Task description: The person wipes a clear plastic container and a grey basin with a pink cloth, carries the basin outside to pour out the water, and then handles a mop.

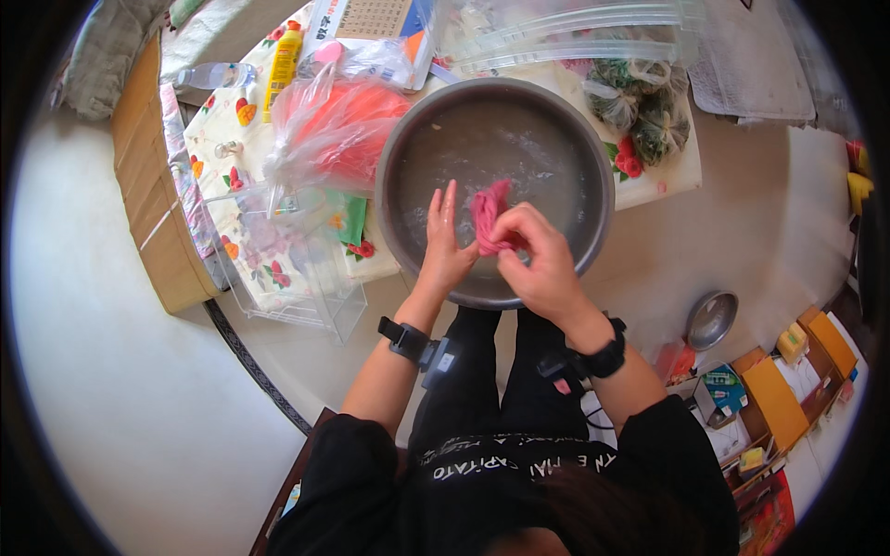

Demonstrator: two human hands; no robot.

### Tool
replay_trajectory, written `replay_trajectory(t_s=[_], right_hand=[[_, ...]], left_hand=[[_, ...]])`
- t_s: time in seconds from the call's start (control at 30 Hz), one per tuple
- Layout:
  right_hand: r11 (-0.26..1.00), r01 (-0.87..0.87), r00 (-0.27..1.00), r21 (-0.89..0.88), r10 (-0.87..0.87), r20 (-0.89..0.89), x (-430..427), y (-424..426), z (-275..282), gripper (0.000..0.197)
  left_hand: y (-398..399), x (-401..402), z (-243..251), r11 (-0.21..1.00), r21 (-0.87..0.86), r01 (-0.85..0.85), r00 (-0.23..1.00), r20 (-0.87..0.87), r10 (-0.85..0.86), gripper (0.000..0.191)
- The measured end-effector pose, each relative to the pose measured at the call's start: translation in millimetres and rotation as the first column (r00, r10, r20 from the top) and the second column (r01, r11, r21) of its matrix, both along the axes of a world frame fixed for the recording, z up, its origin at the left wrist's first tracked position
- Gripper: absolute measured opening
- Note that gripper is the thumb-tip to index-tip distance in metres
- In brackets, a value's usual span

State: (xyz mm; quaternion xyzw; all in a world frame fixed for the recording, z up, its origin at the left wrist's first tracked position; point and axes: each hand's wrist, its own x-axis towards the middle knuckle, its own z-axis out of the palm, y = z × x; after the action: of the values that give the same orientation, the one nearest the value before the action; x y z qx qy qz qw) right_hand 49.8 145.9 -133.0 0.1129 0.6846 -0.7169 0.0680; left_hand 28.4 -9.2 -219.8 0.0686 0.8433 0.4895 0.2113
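A large grey metal basin (495, 89) stands at the near edge of the table, with cloudy water (514, 153) inside. Above the water, my right hand (539, 257) pinches a twisted pink cloth (490, 208) between thumb and fingers. The cloth is bunched, and its loose end points toward the far side. My left hand (445, 243) is over the basin's left part, fingers spread and wet-looking, holding nothing. Its thumb comes close to the cloth; whether they touch I cannot tell.
Left of the basin lie a plastic bag with something orange-red (348, 132), a clear plastic box (299, 271) and a yellow bottle (282, 69). Bags of dark green stuff (640, 104) sit on its right. A metal bowl (713, 320) is farther right, near shelves (775, 399).
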Motion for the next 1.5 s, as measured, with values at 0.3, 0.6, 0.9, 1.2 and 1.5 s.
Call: replay_trajectory(t_s=[0.3, 0.6, 0.9, 1.2, 1.5], right_hand=[[0.582, 0.361, 0.924, -0.729, -0.329, 0.194, 27.1, 54.0, -19.1, 0.025], [0.346, 0.596, 0.784, -0.724, -0.057, 0.618, 23.9, 15.0, -90.0, 0.043], [0.394, 0.706, 0.661, -0.588, -0.070, 0.747, 25.6, -28.6, -84.5, 0.032], [0.467, 0.762, 0.619, -0.449, -0.321, 0.717, 15.0, -44.1, -90.2, 0.025], [0.979, 0.148, 0.980, 0.143, -0.165, 0.114, 3.0, -24.0, -68.6, 0.052]], left_hand=[[10.9, -0.6, 31.2, 0.768, 0.488, -0.413, 0.835, 0.541, 0.105, 0.014], [41.4, 2.0, 64.2, 0.433, 0.586, -0.685, 0.649, 0.761, -0.001, 0.032], [50.5, 13.7, 29.8, 0.952, -0.303, 0.044, 0.985, -0.147, -0.092, 0.033], [56.9, 11.7, 18.6, 0.969, 0.118, -0.215, 0.954, 0.236, 0.183, 0.031], [54.7, -5.2, 18.0, 0.617, 0.355, -0.702, 0.542, 0.829, 0.139, 0.039]])
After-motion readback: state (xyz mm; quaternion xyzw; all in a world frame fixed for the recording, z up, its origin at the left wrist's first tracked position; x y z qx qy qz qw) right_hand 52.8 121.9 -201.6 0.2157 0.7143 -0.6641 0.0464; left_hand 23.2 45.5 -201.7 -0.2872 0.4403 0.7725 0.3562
